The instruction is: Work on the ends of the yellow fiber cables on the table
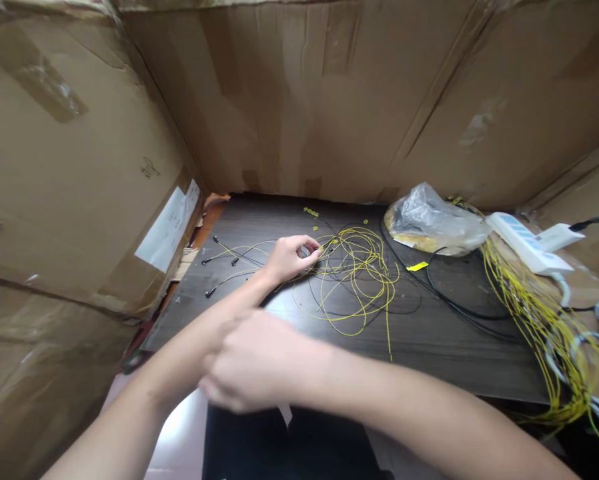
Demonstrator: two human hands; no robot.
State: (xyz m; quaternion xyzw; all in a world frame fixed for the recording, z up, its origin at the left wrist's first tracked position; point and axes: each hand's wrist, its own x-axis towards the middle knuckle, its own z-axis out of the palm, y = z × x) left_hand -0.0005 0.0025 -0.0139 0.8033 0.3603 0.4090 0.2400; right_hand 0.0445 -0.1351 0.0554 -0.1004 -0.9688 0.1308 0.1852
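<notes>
- Head view, centre of the frame: the left hand reaches over the table, thumb and forefinger brought together, seemingly on the yellow wires at the left edge of their loose tangle.
- Lower centre: the right hand is blurred and curled, crossing in front of the left forearm; whether its fingers grip anything cannot be told.
- Left of centre: black connectors lie at wire ends.
- Right: a plastic bag sits near a white power strip.
- The step looks like handling wire at the tangle; moving one strand would call for easing it from crossing loops.
</notes>
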